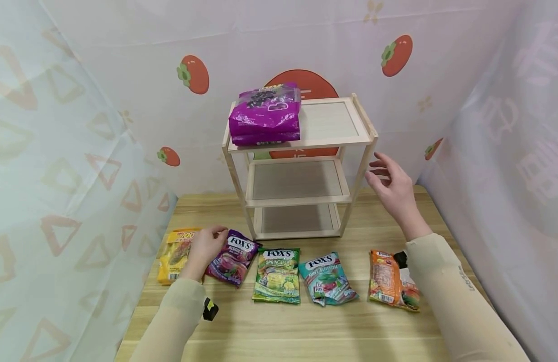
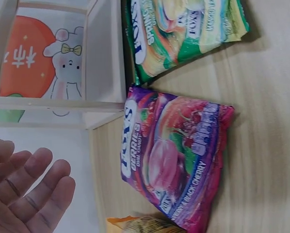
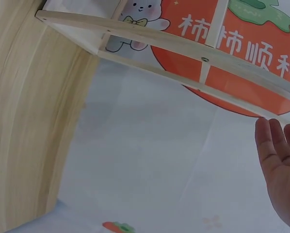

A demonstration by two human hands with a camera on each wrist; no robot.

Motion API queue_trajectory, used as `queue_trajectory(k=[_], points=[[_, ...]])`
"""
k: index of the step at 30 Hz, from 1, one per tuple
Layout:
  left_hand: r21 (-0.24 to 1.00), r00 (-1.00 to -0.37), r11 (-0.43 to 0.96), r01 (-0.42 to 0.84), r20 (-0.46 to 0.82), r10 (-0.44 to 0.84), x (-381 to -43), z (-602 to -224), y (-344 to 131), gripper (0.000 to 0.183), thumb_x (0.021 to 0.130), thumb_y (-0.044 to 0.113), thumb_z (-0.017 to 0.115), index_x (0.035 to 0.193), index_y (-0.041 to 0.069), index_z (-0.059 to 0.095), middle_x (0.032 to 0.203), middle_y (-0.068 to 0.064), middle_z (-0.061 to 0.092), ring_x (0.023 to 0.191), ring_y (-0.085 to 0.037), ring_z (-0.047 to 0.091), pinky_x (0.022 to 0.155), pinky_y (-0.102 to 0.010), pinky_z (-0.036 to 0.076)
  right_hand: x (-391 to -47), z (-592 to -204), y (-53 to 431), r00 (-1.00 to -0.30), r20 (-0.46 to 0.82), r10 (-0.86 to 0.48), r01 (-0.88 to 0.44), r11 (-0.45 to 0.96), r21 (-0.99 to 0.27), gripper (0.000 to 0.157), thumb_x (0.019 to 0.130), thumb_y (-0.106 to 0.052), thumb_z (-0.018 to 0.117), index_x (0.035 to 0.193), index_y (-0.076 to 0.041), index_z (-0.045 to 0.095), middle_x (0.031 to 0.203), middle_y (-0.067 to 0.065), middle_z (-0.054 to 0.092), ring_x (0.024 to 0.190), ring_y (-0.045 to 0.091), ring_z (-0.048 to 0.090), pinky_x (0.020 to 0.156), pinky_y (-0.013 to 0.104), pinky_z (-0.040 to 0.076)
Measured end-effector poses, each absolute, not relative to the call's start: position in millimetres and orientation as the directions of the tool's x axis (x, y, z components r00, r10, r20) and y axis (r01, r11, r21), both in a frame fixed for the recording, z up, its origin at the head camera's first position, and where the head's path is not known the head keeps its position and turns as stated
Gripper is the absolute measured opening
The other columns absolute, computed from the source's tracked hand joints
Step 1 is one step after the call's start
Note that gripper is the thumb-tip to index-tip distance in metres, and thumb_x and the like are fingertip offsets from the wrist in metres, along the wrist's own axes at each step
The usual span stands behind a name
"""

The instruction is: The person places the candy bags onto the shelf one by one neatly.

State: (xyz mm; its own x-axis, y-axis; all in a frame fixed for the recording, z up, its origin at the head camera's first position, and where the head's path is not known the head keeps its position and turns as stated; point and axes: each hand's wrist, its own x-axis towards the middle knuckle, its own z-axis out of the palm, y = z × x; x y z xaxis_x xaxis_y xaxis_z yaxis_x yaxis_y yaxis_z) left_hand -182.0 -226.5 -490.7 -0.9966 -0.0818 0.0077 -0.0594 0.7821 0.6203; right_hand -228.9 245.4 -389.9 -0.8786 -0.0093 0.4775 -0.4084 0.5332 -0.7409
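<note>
My left hand [image 1: 205,250] is above the table between a yellow candy bag [image 1: 173,251] and a purple Fox's Berries bag [image 1: 234,257]. In the left wrist view its fingers [image 2: 48,187] are loosely bent with nothing in them, apart from the purple bag. My right hand [image 1: 393,187] is raised beside the right post of a three-tier wooden shelf [image 1: 298,200], fingers relaxed and holding nothing. A large purple candy bag [image 1: 266,115] lies on the left of the shelf's top tier.
Along the table before the shelf lie a green Fox's Spring Tea bag [image 1: 277,276], a teal Mint Blossom bag [image 1: 328,279] and an orange bag [image 1: 389,281] near my right sleeve. A white curtain with persimmon prints [image 1: 197,74] hangs behind.
</note>
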Motion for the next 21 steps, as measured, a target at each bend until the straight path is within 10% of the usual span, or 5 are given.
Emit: queue_trajectory(k=[7,15,21], points=[[0.603,-0.997,0.796,-0.061,0.008,-0.082,-178,-499,-231,0.032,0.104,0.024,0.059,0.124,0.003,0.072,0.108,-0.019,0.075,0.087,-0.029,0.07,0.076,-0.049,0.059,-232,-390,242,-0.901,0.434,-0.028,-0.383,0.523,-0.761,0.053,0.104,-0.027,0.062,0.152,-0.012,0.047,0.138,0.016,0.061,0.12,0.031,0.063,0.088,0.01,0.048],[0.603,-0.995,0.794,-0.07,0.01,-0.096,-174,-506,-238,0.032,0.104,0.02,0.058,0.127,0.001,0.07,0.112,-0.021,0.073,0.095,-0.033,0.069,0.08,-0.05,0.058,-235,-390,236,-0.907,0.418,-0.055,-0.381,0.533,-0.756,0.045,0.106,-0.025,0.058,0.146,-0.006,0.052,0.133,0.021,0.062,0.118,0.038,0.063,0.098,0.06,0.054],[0.577,-0.989,0.814,-0.075,0.06,-0.134,-171,-509,-249,0.032,0.104,0.02,0.057,0.127,0.002,0.07,0.115,-0.021,0.073,0.107,-0.039,0.068,0.09,-0.055,0.056,-239,-391,232,-0.9,0.434,-0.04,-0.382,0.55,-0.742,0.039,0.106,-0.025,0.059,0.139,-0.004,0.058,0.124,0.017,0.07,0.113,0.031,0.066,0.096,0.052,0.057]])
